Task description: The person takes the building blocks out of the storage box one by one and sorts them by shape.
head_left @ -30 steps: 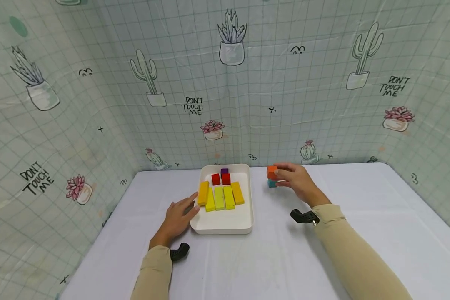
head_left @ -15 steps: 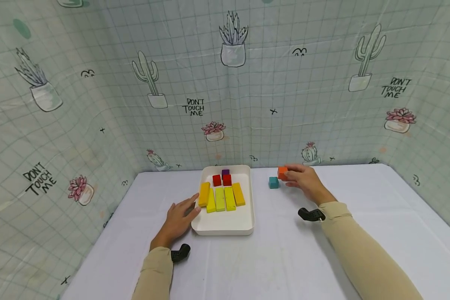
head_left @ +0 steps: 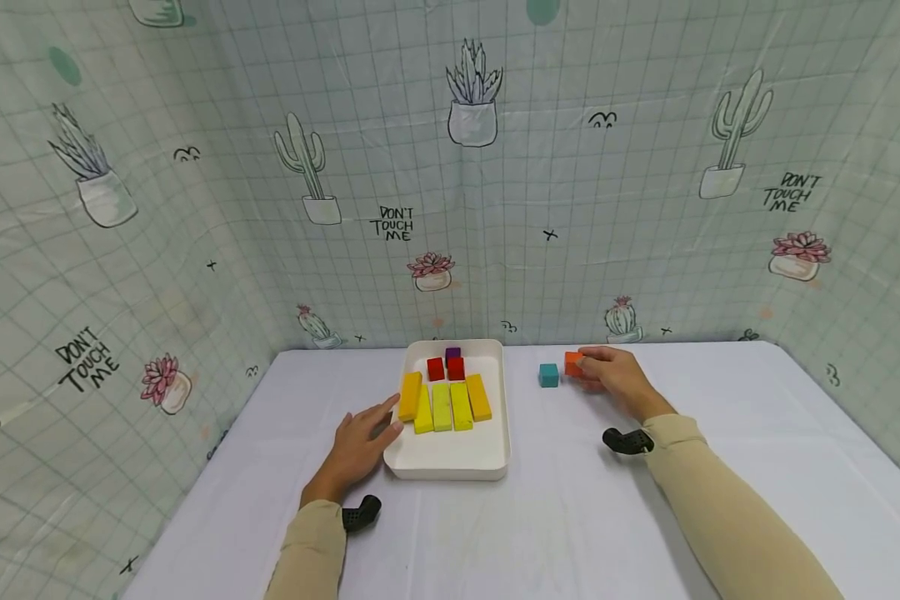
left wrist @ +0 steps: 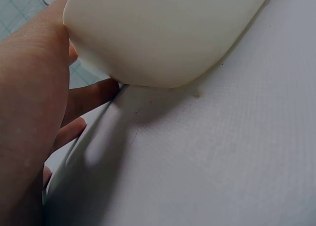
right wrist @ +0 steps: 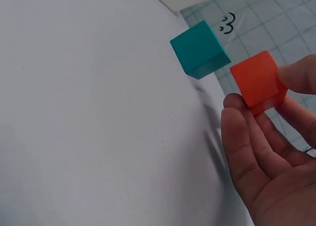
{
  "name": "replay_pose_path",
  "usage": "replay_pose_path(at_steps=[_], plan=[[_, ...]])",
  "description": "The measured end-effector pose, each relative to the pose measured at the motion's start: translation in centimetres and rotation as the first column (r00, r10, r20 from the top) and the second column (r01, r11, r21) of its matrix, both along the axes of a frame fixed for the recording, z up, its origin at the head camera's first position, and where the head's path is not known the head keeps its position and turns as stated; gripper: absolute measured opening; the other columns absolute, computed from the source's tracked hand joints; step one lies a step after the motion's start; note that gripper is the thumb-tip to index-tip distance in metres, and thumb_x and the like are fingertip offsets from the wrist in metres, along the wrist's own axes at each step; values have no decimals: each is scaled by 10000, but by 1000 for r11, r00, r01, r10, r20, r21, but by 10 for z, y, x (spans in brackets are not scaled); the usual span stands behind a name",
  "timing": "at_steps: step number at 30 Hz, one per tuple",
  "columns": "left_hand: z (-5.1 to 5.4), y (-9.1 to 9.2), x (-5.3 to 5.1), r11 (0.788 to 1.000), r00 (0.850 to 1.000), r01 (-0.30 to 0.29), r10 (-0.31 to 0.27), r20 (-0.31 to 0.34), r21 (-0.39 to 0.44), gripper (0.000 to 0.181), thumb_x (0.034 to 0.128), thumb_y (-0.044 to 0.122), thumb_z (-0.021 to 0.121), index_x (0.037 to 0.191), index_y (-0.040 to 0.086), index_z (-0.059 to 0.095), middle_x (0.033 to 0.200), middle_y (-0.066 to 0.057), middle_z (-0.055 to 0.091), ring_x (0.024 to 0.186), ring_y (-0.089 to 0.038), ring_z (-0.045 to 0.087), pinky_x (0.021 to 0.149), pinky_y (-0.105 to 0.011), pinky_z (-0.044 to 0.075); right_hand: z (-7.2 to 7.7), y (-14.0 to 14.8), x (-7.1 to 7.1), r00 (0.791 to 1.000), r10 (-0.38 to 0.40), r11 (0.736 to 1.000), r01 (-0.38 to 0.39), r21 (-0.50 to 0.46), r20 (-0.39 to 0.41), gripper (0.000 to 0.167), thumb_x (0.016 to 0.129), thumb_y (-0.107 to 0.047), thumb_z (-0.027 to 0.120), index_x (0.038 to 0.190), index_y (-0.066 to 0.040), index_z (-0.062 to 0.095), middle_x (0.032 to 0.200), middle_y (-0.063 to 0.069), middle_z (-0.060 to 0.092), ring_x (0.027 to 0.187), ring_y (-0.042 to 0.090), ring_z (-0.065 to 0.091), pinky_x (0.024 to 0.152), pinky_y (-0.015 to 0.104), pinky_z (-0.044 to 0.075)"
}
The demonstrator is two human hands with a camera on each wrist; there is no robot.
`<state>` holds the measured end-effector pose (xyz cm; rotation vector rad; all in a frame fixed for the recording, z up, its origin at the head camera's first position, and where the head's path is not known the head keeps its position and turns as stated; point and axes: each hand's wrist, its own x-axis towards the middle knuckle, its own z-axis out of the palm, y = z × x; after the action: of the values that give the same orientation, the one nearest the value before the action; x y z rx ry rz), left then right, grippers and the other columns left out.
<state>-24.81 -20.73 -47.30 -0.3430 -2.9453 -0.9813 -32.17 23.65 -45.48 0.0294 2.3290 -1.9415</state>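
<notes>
In the head view my right hand [head_left: 621, 379] pinches an orange cube [head_left: 573, 364] between thumb and fingers, low at the table's far right. Just left of it, with a small gap, a teal cube [head_left: 548, 375] stands on the cloth; the right wrist view shows the orange cube [right wrist: 259, 80] and the teal cube [right wrist: 200, 49] side by side. Whether the orange cube touches the table, I cannot tell. My left hand [head_left: 356, 450] rests against the left side of a white tray [head_left: 450, 462], fingers extended and thumb at the rim. Its fingertips meet the tray wall [left wrist: 163, 43] in the left wrist view.
Inside the tray lie several yellow and yellow-green bars [head_left: 441, 407], two red cubes [head_left: 456, 368] and a purple cube [head_left: 453, 353]. A white cloth [head_left: 495, 533] covers the table. Behind it hangs a patterned curtain [head_left: 375, 292].
The orange cube, at first above the teal cube in my right hand, has moved right and down beside it. The teal cube is now fully visible. My left hand stays at the tray.
</notes>
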Motion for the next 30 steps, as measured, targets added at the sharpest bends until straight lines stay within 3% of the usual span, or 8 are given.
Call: replay_pose_path(at_steps=[9,17,30], plan=[[-4,-1,1,1000,1000,-1,1,-3,-6,583,1034,445,507,1559,218,395,1463,-111,536,1436,-377,339,1175,-648,19,-7,-1,-1,999,-12,998,10,64,38,536,1010,-206,603,1469,26,453,1476,240,439,1201,282,572,914,290,551],[-2,-1,1,1000,1000,6,-6,-24,12,574,1035,434,514,1555,217,404,1438,-120,559,1430,-376,348,1173,-650,23,-6,-3,-2,1000,-1,991,-2,136,19,518,1001,-215,601,1444,28,484,1442,238,488,1184,290,587,919,311,553],[-3,-2,0,1000,1000,4,-4,-16,5,588,1033,459,505,1562,229,390,1460,-107,540,1438,-367,338,1178,-640,12,-3,-8,-2,999,34,955,-31,294,-3,480,1004,-229,595,1411,18,528,1361,236,544,1078,304,601,894,322,550]])
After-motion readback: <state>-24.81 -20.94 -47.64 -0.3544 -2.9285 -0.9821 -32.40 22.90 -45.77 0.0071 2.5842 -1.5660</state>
